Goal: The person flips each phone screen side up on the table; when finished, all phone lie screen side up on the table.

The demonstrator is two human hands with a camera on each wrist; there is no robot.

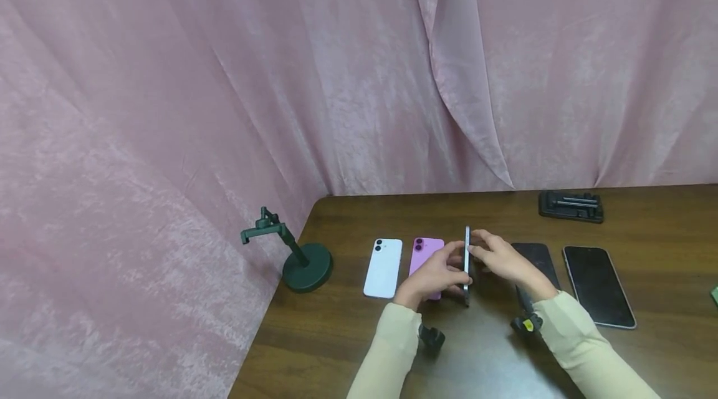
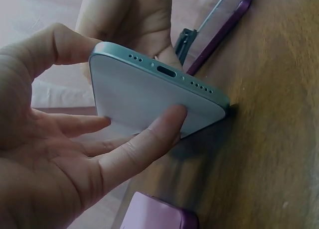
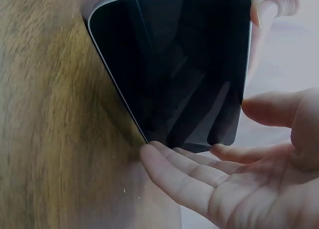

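Between both hands a smartphone point(image 1: 467, 262) stands on its long edge on the table. Its pale back and teal rim with a charging port show in the left wrist view, its dark screen point(image 3: 174, 64) in the right wrist view. My left hand point(image 1: 434, 274) grips the port end, one finger at the corner and a digit against the back. At the far end, fingers of my right hand point(image 1: 505, 262) hold the edges. A purple phone point(image 1: 424, 252) lies face down, partly behind the left hand; a white phone point(image 1: 384, 268) is left of it.
Right of the hands lie a dark phone point(image 1: 535, 257), partly covered by the right forearm, and a black-screened phone point(image 1: 599, 287). A green stand point(image 1: 307, 268) occupies the left table edge. Near the pink curtain point(image 1: 381, 75) sits a black folded stand point(image 1: 571, 207).
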